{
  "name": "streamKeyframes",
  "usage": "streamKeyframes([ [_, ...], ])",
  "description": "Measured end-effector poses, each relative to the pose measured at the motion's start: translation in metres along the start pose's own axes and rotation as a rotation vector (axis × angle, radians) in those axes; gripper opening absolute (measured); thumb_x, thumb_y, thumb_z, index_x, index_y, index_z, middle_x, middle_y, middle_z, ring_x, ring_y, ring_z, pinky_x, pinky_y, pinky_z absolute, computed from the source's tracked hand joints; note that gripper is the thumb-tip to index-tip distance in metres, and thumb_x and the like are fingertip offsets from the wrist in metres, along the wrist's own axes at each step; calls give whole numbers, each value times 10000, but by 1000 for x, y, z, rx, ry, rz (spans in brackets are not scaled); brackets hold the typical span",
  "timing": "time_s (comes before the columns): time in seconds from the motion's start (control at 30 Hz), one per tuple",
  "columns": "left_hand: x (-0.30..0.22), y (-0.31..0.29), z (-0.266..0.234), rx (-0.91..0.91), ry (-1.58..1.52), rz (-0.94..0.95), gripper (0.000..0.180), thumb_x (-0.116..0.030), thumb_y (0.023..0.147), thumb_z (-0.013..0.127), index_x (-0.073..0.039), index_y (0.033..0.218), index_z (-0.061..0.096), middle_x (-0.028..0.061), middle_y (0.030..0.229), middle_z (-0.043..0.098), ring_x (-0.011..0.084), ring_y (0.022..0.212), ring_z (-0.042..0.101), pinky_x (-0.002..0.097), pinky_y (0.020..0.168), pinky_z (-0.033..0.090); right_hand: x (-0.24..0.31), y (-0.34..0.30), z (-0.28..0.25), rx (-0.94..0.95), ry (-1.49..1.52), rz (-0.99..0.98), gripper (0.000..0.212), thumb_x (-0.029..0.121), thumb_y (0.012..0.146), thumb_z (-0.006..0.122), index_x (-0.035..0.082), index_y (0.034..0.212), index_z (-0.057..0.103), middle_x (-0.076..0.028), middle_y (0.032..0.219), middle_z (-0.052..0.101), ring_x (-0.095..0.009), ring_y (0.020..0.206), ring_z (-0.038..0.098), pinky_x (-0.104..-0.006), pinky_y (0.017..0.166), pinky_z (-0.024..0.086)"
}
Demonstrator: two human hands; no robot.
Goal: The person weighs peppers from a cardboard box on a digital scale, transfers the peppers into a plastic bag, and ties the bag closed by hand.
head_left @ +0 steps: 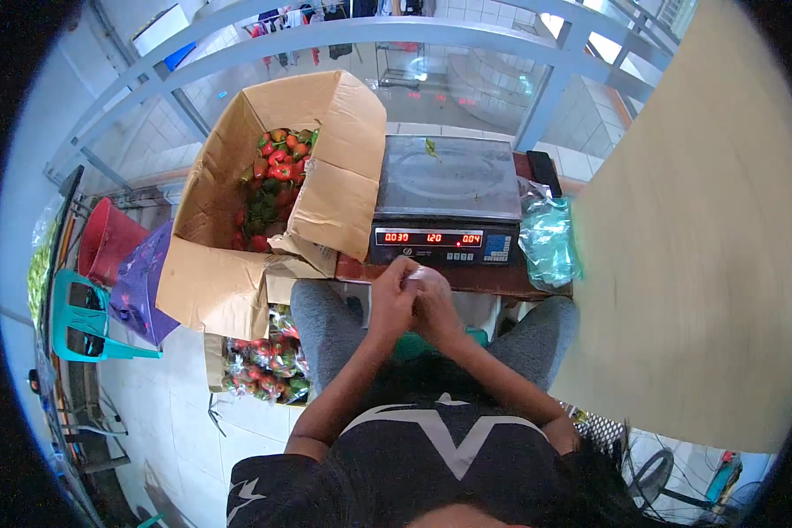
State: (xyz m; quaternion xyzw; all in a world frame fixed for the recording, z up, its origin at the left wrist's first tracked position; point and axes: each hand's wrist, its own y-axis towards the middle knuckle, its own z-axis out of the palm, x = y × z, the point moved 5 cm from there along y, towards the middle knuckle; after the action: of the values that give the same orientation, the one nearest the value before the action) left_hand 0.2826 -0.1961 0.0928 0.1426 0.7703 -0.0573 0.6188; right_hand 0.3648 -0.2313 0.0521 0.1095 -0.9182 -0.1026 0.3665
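My left hand (392,299) and my right hand (436,310) meet in front of my lap, their fingers closed. A small pale, shiny piece of clear plastic (426,275) shows between them; most of it is hidden by the fingers. Just beyond the hands stands a digital weighing scale (449,189) with a lit red display and a flat metal pan. A small green leaf (430,148) lies on the pan. To the left, an open cardboard box (339,189) holds several red and green peppers (282,163).
Crumpled clear and greenish plastic bags (550,242) lie right of the scale, near a black object (544,172). A lower box holds bagged peppers (268,361). A teal chair (84,317) and red bin (110,242) stand left; a pale board (686,264) rises right.
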Motion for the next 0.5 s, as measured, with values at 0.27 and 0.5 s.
streamKeyframes([
  [0.27, 3, -2, -27, 10, 84, 23, 103, 32, 719, 523, 11, 819, 534, 69, 695, 555, 104, 673, 525, 244, 627, 417, 20, -14, -54, 243, -120, -82, 195, 192, 783, 555, 17, 868, 567, -149, 871, 605, -308, 800, 600, -414, 710, 483],
  [0.5, 2, 0, -38, 132, 215, 107, 169, 37, 634, 572, -5, 797, 555, 78, 672, 525, 179, 610, 510, 290, 574, 405, 35, -15, -88, 123, -89, -241, 136, 176, 792, 553, 42, 818, 548, -123, 789, 576, -301, 748, 585, -402, 667, 471],
])
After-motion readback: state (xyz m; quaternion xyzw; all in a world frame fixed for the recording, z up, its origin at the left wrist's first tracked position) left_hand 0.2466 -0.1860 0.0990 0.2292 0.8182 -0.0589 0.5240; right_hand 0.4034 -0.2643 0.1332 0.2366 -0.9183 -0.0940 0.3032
